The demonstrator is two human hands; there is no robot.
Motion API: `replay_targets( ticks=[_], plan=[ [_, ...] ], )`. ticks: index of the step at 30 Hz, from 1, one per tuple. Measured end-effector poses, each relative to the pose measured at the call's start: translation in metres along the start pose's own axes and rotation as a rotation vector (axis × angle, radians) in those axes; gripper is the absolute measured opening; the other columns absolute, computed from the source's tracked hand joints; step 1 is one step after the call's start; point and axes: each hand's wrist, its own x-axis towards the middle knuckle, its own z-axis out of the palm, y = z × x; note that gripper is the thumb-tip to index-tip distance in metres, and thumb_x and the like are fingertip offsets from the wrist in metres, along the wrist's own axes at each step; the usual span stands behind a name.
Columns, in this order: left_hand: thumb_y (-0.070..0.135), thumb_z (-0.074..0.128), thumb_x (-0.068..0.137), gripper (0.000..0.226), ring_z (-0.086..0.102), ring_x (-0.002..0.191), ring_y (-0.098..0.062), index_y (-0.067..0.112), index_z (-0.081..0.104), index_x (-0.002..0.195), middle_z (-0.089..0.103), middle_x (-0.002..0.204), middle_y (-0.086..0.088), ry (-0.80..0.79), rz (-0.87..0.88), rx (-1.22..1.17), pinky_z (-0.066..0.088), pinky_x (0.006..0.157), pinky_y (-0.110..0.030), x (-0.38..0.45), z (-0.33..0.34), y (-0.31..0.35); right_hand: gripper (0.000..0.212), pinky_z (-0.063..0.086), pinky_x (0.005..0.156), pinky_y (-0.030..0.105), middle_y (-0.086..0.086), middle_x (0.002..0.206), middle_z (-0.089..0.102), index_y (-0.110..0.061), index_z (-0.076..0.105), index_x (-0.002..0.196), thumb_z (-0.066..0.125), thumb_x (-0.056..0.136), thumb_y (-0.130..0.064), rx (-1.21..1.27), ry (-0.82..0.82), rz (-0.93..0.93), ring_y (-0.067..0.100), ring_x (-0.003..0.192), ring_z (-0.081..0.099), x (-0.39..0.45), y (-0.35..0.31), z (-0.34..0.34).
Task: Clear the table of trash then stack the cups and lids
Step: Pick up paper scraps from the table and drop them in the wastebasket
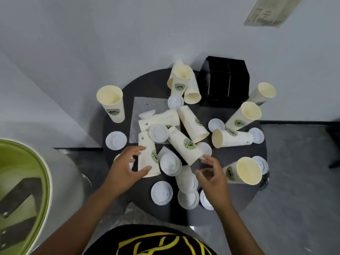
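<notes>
Several cream paper cups with green logos stand or lie on the round dark table [244, 183], among several white lids. My left hand [125, 168] is spread beside a lying cup [149, 157], with thumb and fingertips touching its side. My right hand [211, 177] hovers with loosely curled fingers by the rim of another lying cup [184, 146], and I see nothing held in it. White lids [161, 193] lie near the front edge. A crinkled silvery sheet [147, 105] lies under the middle cups.
A black box [226, 81] stands at the back of the table against the white wall. A green-rimmed bin [36, 173] stands on the floor to the left. Upright cups [112, 103] stand at the table's left and right edges.
</notes>
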Motion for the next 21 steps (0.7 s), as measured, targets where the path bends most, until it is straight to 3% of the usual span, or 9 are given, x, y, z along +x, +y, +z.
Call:
replay_targets(
  ticks=[7, 10, 13, 16, 21],
  plan=[
    [0.025, 0.093, 0.073, 0.064, 0.060, 0.121, -0.003, 0.033, 0.061, 0.128, 0.062, 0.126, 0.023, -0.148, 0.081, 0.003, 0.047, 0.094, -0.015, 0.013, 0.021, 0.000, 0.055, 0.056, 0.086, 0.035, -0.017, 0.120, 0.059, -0.037, 0.057, 0.125, 0.082, 0.081, -0.016, -0.166, 0.011, 0.042, 0.010, 0.102, 0.061, -0.015, 0.035, 0.023],
    [0.024, 0.092, 0.074, 0.062, 0.060, 0.120, -0.002, 0.039, 0.060, 0.125, 0.062, 0.126, 0.024, -0.190, 0.103, 0.001, 0.047, 0.095, -0.016, 0.011, 0.039, 0.002, 0.061, 0.053, 0.092, 0.037, -0.013, 0.123, 0.057, -0.037, 0.057, 0.125, 0.085, 0.072, -0.030, -0.272, -0.003, 0.031, 0.015, 0.113, 0.056, -0.016, 0.049, 0.032],
    [0.024, 0.090, 0.077, 0.058, 0.059, 0.121, -0.003, 0.037, 0.061, 0.125, 0.060, 0.124, 0.026, -0.223, 0.101, -0.001, 0.047, 0.096, -0.015, 0.006, 0.054, 0.003, 0.069, 0.048, 0.098, 0.041, -0.004, 0.127, 0.058, -0.025, 0.059, 0.130, 0.079, 0.067, -0.047, -0.410, 0.023, -0.016, 0.021, 0.118, 0.052, -0.017, 0.061, 0.040],
    [0.026, 0.090, 0.077, 0.057, 0.059, 0.121, -0.003, 0.036, 0.062, 0.126, 0.059, 0.125, 0.026, -0.248, 0.108, 0.009, 0.048, 0.096, -0.015, 0.001, 0.062, 0.003, 0.083, 0.045, 0.099, 0.040, -0.001, 0.134, 0.052, -0.025, 0.052, 0.135, 0.075, 0.062, -0.058, -0.523, 0.040, -0.003, 0.025, 0.123, 0.048, -0.018, 0.064, 0.044],
    [0.025, 0.090, 0.076, 0.058, 0.060, 0.120, -0.005, 0.035, 0.062, 0.127, 0.060, 0.124, 0.025, -0.248, 0.107, 0.037, 0.050, 0.098, -0.024, -0.003, 0.067, 0.003, 0.092, 0.040, 0.100, 0.044, -0.002, 0.143, 0.044, -0.027, 0.040, 0.145, 0.081, 0.067, -0.054, -0.642, -0.054, 0.055, 0.025, 0.131, 0.040, -0.018, 0.072, 0.048]
  ],
)
